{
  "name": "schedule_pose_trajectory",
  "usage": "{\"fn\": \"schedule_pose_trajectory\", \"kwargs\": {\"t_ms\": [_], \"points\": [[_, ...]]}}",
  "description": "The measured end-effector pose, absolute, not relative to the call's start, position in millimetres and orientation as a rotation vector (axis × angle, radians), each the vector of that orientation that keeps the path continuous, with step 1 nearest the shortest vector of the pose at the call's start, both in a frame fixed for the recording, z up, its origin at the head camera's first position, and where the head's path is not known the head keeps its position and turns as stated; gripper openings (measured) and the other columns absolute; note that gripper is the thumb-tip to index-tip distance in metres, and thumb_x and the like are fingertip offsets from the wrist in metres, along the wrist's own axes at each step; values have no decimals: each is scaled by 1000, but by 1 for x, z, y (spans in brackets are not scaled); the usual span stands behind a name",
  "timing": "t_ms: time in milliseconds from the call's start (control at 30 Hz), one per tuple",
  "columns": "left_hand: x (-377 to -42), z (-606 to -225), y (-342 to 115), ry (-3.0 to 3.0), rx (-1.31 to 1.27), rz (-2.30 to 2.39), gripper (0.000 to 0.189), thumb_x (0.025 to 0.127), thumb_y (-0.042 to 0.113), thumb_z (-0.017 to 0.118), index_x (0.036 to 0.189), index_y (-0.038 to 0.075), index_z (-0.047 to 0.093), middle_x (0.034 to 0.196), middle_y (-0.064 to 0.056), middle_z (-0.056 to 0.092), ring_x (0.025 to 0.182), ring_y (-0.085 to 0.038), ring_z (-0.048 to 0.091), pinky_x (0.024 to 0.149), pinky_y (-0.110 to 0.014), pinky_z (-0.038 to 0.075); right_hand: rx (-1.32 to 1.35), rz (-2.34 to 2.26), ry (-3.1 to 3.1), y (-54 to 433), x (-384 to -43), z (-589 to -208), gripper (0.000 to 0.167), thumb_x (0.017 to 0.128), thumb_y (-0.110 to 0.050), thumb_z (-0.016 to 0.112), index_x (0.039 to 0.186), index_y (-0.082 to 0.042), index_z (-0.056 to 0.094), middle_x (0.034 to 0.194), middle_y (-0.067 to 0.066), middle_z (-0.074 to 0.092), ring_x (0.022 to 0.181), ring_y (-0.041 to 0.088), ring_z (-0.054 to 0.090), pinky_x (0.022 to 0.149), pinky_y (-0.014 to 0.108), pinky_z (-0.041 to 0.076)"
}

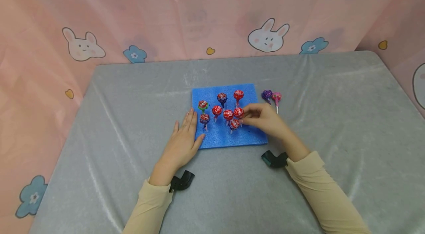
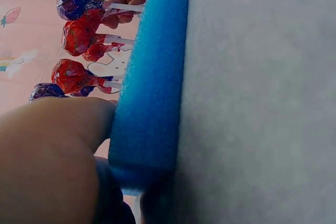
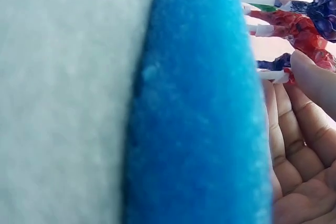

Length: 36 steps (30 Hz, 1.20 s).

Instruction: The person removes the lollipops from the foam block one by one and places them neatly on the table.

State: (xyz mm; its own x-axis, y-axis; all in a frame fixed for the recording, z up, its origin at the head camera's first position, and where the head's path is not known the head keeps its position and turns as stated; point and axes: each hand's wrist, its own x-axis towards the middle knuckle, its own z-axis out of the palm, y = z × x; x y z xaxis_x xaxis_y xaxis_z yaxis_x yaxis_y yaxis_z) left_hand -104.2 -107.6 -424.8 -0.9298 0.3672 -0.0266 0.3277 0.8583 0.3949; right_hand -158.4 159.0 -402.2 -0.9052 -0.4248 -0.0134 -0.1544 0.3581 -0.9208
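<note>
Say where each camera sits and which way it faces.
Head: on the head, facing forward and down at the blue foam and lollipops; left hand, right hand, sleeves show.
Left wrist: on that wrist, facing the foam edge-on; left hand close, right hand beyond.
Right wrist: on that wrist, facing the foam edge-on; right hand shows.
Both wrist views share the foam and lollipops.

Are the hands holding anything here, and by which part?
The right hand pinches a red-wrapped lollipop at or near the gathered wrapper below its head. The left hand holds nothing, resting at the blue foam board's edge.
</note>
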Motion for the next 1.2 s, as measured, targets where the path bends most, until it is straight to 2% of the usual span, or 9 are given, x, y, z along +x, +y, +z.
{"fn": "schedule_pose_trajectory", "kwargs": {"t_ms": [567, 1200], "points": [[-104, -424, -108, 2925, 548, 600, 67, 101, 34, 41, 150, -2, 11, 157, -13, 3, 143, -28, 8, 112, -53, 7, -579, -1581, 2337, 160, -159, -407, 10, 78, 8, 69, 86, 10, 64, 84, 19, 67, 74, 6, 63, 67, 20, 52], [-104, -425, -108, 2927, 553, 600, 67, 101, 34, 41, 150, -2, 11, 157, -14, 3, 143, -27, 7, 112, -53, 8, -531, -1579, 2414, 160, -161, -408, 7, 81, 2, 71, 79, 5, 65, 78, 11, 65, 70, 8, 59, 64, 19, 49]]}}
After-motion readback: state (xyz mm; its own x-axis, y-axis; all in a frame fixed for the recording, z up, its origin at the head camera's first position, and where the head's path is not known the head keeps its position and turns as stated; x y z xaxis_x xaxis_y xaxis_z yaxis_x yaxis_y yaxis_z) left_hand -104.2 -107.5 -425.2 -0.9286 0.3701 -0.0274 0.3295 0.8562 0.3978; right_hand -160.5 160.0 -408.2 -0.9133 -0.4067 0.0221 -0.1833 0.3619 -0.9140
